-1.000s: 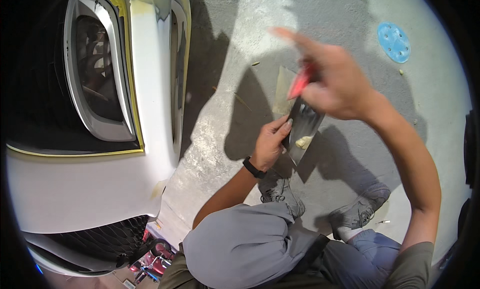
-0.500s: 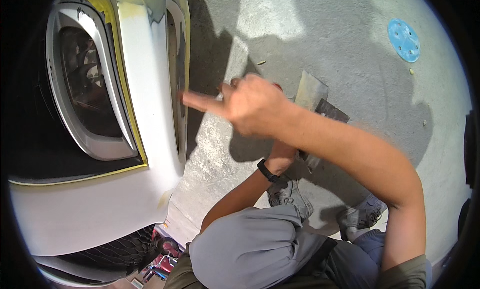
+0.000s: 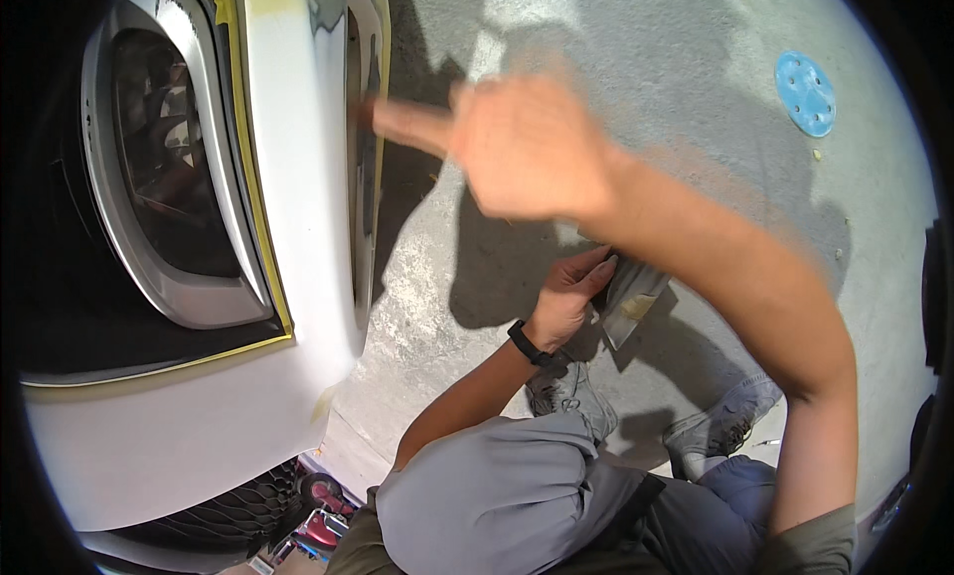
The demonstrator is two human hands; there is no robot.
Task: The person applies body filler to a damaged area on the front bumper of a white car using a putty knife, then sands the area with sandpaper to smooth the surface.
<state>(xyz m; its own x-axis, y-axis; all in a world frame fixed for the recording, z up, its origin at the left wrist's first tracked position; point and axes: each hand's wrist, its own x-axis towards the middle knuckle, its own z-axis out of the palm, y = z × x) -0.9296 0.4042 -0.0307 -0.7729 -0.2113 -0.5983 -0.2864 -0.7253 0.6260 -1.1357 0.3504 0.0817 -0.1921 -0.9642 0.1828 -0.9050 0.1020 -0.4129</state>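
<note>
My right hand point(image 3: 527, 148) reaches across to the white car bumper point(image 3: 323, 247), its index finger stretched out and the other fingers curled under. Motion smears it. That fingertip is at the tall slot-like recess point(image 3: 365, 167) in the bumper's side; whether it touches is hard to tell. Yellowish and grey patches mark the bumper's upper part. Lower down, my left hand point(image 3: 566, 295), a black band on its wrist, grips a flat grey plate point(image 3: 633, 299) with a yellowish smear. My right forearm hides part of the plate.
A headlight point(image 3: 164, 158) edged with yellow tape point(image 3: 260, 217) sits left of the bumper. On the concrete floor point(image 3: 417, 287) lies a blue perforated disc point(image 3: 806, 93), far right. My shoes point(image 3: 720, 421) are below my hands. A red tool-like object point(image 3: 323, 520) stands under the bumper.
My right hand has moved up along the recess, finger still extended. The left hand, mostly hidden before, now shows, and the plate in it has turned and come lower.
</note>
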